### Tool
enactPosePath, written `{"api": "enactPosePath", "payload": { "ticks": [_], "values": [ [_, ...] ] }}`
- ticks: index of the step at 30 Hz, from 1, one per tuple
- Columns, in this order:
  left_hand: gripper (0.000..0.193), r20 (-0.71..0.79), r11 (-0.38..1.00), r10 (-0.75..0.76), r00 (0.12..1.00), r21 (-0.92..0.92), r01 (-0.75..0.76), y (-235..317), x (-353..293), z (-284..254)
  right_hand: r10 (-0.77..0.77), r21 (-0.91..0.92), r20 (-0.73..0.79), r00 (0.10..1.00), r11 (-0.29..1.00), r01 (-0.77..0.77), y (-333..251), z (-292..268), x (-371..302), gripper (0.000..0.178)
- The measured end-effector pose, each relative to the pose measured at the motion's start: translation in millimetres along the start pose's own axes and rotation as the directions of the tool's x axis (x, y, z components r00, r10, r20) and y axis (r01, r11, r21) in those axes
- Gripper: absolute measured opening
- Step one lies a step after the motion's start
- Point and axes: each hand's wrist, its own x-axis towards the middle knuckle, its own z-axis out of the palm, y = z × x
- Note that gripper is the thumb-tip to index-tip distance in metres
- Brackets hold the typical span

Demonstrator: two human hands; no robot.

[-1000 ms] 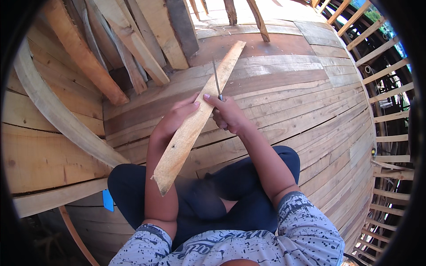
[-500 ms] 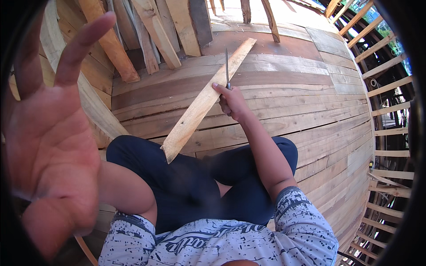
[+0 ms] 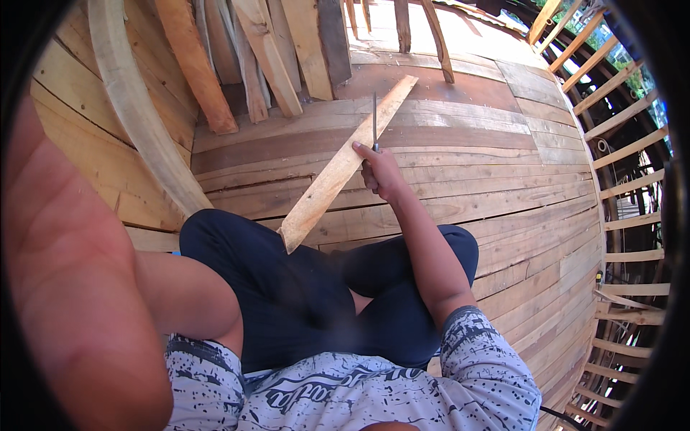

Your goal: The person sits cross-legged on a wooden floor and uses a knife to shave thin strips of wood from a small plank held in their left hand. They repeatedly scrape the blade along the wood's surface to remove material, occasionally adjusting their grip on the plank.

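My right hand [image 3: 382, 174] is closed round the handle of a knife [image 3: 374, 118], its thin dark blade pointing away from me. The thumb of that hand also presses on a narrow, rough-sawn wooden board [image 3: 327, 183], which slants from above my lap toward the far right. My left hand [image 3: 75, 266] is raised very near the camera at the left side. Its bare palm faces me flat with nothing in it; its fingers run out of the picture.
Several boards [image 3: 194, 65] lean at the far left by a curved pale timber [image 3: 136, 108]. I sit cross-legged on a plank floor [image 3: 517, 215], with a slatted railing [image 3: 629, 223] along the right. Dark wooden posts [image 3: 438, 39] stand at the far side.
My left hand has come closer to the camera, and its spread fingers have left the picture. The board's near end sits slightly farther right and away from me; my right hand keeps its hold.
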Motion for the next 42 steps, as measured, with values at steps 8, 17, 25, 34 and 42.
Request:
{"api": "enactPosePath", "payload": {
  "ticks": [8, 17, 25, 34, 42],
  "values": [
    [0.047, -0.005, 0.999, 0.046, 0.999, 0.026, -0.046, 9, 4, -1, 0.016, 0.006, 0.007, 1.000, 1.000, -0.016, 0, 2, -1, 0.045],
    [0.044, 0.003, 0.998, 0.061, 0.998, 0.022, -0.061, 10, 14, 11, 0.013, 0.006, 0.017, 1.000, 1.000, -0.013, -3, 4, -6, 0.046],
    [0.041, -0.021, 0.998, 0.036, 0.999, 0.052, -0.034, 10, 17, 14, 0.007, 0.032, 0.052, 0.999, 0.999, -0.009, 2, 4, 1, 0.039],
    [0.043, 0.057, 0.276, -0.959, 0.277, -0.025, 0.961, -59, -103, 61, 0.012, 0.034, 0.008, 1.000, 0.999, -0.012, -2, 5, -3, 0.046],
    [0.059, 0.640, -0.631, -0.679, -0.360, -0.258, 0.731, -92, -203, 114, 0.002, -0.001, -0.001, 1.000, 1.000, -0.002, 4, 2, 5, 0.039]
  ]
}}
